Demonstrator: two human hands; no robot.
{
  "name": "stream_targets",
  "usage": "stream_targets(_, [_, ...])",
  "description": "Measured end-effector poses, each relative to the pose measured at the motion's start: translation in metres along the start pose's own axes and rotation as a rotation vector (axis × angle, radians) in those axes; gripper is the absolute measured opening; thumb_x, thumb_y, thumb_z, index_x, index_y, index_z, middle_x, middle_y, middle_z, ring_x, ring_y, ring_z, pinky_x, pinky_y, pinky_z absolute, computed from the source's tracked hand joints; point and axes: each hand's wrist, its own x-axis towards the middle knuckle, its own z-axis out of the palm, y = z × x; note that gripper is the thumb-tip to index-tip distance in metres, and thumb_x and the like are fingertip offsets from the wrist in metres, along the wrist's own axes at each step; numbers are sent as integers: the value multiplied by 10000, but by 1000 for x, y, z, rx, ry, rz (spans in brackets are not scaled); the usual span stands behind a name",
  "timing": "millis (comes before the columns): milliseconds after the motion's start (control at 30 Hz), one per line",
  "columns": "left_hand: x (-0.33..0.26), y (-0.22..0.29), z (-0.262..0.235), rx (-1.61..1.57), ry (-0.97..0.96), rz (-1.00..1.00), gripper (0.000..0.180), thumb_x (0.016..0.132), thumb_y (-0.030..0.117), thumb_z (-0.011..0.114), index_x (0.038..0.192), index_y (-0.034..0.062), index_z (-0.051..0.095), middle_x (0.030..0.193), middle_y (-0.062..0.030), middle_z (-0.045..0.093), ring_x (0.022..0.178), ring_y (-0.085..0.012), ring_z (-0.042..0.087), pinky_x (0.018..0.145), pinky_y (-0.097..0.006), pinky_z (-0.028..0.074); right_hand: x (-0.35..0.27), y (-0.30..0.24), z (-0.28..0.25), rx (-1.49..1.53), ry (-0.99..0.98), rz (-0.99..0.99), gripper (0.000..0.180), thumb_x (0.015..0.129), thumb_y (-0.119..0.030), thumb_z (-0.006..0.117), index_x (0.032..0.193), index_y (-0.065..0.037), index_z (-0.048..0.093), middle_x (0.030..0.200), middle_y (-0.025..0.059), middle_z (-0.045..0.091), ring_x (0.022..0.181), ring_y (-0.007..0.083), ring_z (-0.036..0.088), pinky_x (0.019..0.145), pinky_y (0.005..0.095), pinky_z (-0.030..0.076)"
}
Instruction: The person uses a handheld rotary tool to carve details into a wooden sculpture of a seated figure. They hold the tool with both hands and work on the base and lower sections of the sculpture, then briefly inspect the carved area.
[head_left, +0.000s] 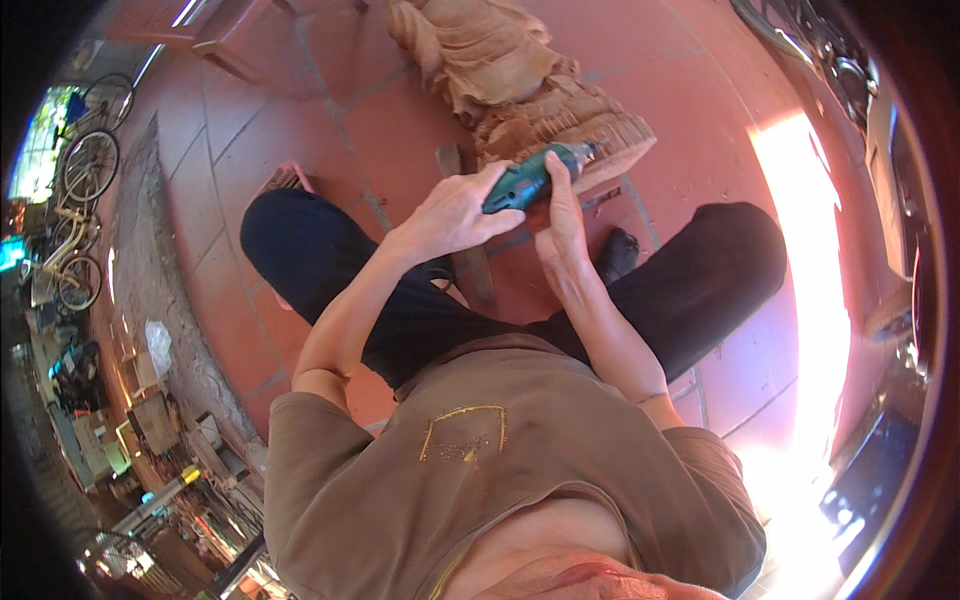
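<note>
A teal hand-held grinder [530,183] slants up to the right in front of me, its metal nose beside the base of a wooden carving. Around its rear body my left hand [455,215] is closed, the thumb lying along the lower side. My right hand [565,220] grips it nearer the nose, thumb on top and most fingers hidden beneath. The reddish-brown carving [500,75] lies on the floor, with folds like draped cloth and a rough, layered lower end. Whether the grinder's tip touches the wood I cannot tell.
I sit with knees apart on red floor tiles [270,170]. A wooden bar [478,270] lies between my legs, near a dark shoe [618,252]. Several bicycles [90,165] stand far left, above tools and clutter [160,430]. Bright sunlight [805,250] crosses the floor at right.
</note>
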Motion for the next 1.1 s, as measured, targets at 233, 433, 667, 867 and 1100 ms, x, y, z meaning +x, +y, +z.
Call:
stream_targets(233, [-2, -4, -1, -40, -61, 6, 574, 851, 303, 704, 1295, 2, 498, 936, -267, 635, 853, -427, 650, 751, -440, 497, -7, -1, -3, -44, -29, 21, 391, 878, -451, 696, 1057, -118, 595, 923, 8, 656, 785, 124, 632, 675, 297, 498])
stream_targets(433, [-2, -3, -1, -50, -47, 43, 577, 851, 304, 710, 1295, 2, 497, 949, -262, 638, 863, -424, 649, 769, -437, 501, -4, 3, -10, -51, -23, 16, 381, 876, -460, 695, 1031, -127, 594, 905, 3, 650, 791, 126, 629, 693, 309, 503])
stream_targets(667, [-2, -3, -2, -69, -102, -5, 586, 853, 304, 711, 1304, 6, 485, 983, -265, 638, 893, -425, 647, 777, -439, 502, -10, 0, -6, -49, -6, 25, 402, 881, -476, 682, 1039, -116, 598, 898, 4, 645, 823, 138, 628, 727, 325, 505])
stream_targets(867, [-2, -7, -1, -35, -94, 17, 581, 853, 295, 710, 1299, 2, 482, 968, -267, 637, 877, -433, 645, 774, -436, 503, -14, 0, -2, -33, 23, 27, 409, 881, -479, 681, 1028, -104, 607, 906, 20, 664, 801, 140, 640, 704, 310, 511])
stream_targets(1100, [-2, -3, -2, -51, -93, 25, 596, 843, 298, 717, 1306, -1, 491, 965, -271, 640, 868, -428, 649, 773, -431, 502, -16, 3, -7, -37, 9, 12, 394, 882, -473, 684, 996, -100, 622, 906, 25, 671, 780, 137, 640, 688, 305, 516])
